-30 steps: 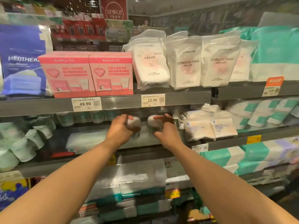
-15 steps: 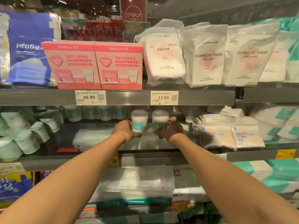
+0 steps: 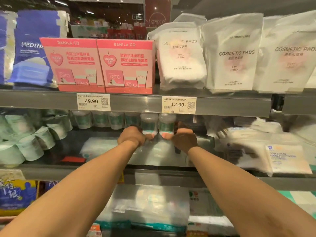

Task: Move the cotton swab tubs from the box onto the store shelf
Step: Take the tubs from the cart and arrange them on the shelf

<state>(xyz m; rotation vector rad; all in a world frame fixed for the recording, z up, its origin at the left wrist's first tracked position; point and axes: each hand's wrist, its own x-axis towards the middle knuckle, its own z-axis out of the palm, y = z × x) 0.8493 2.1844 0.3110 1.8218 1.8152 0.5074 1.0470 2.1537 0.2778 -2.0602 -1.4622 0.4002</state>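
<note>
Fingers of your left hand (image 3: 132,136) grip the left tub (image 3: 149,123), right hand (image 3: 184,139) the right tub (image 3: 166,123); both upright, shelved row (image 3: 100,119) just leftward.

Two pink Banila Co boxes (image 3: 126,65) stand side by side, a blue Mediheal pack (image 3: 32,48) to their left and white cosmetic pads bags (image 3: 234,53) to their right. Price tags below read 49.90 (image 3: 93,101) and 12.90 (image 3: 178,104). Lower right lie flat white packets (image 3: 287,158); lower left, green-and-white rolls (image 3: 29,144).
</note>
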